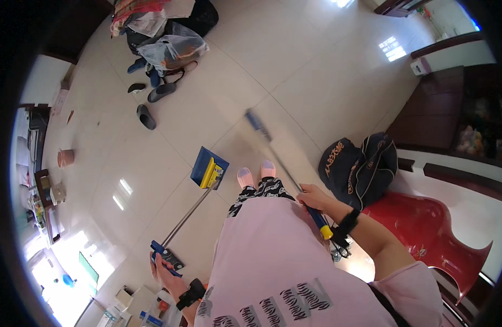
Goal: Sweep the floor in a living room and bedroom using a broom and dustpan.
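Observation:
My left hand [165,272] grips the blue handle of a long-handled dustpan [203,163]. Its blue pan, with a yellow comb-like piece, rests on the tiled floor ahead and to the left of my feet. In my right hand [316,197] is the blue and yellow grip of a broom [258,124]. The broom's blue head, blurred by motion, is over the floor beyond my pink slippers [257,173]. Whether its bristles touch the tiles I cannot tell.
Dark bags [357,167] and a red curved panel [426,229] are at right. Shoes [161,92] lie scattered near a pile with a clear plastic bag [173,49]. A pinkish bin [65,157] stands far left. Dark cabinets [434,106] line the right wall.

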`<action>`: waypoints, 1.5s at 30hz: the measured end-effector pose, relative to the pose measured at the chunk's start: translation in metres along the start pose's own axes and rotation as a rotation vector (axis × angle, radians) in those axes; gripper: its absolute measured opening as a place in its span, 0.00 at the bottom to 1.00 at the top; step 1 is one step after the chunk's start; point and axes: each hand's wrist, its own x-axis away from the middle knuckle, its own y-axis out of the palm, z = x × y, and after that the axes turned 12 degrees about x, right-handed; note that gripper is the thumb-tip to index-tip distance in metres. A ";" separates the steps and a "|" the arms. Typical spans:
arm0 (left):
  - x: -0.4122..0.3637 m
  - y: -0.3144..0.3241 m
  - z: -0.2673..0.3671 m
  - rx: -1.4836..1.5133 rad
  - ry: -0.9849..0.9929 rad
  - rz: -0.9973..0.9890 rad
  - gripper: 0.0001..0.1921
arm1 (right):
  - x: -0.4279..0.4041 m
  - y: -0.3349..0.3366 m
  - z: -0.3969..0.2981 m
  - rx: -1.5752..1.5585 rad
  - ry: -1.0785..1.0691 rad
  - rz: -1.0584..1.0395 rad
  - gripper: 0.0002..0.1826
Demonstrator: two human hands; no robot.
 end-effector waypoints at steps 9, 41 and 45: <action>-0.027 -0.015 -0.027 0.258 -0.123 0.155 0.13 | -0.029 -0.016 -0.060 -0.162 -0.129 -0.076 0.06; 0.076 0.130 -0.096 0.187 -0.218 0.340 0.13 | -0.095 -0.229 -0.071 -0.183 0.041 0.088 0.03; 0.077 0.138 -0.104 0.232 -0.207 0.312 0.12 | -0.109 -0.148 -0.115 0.139 0.058 -0.036 0.06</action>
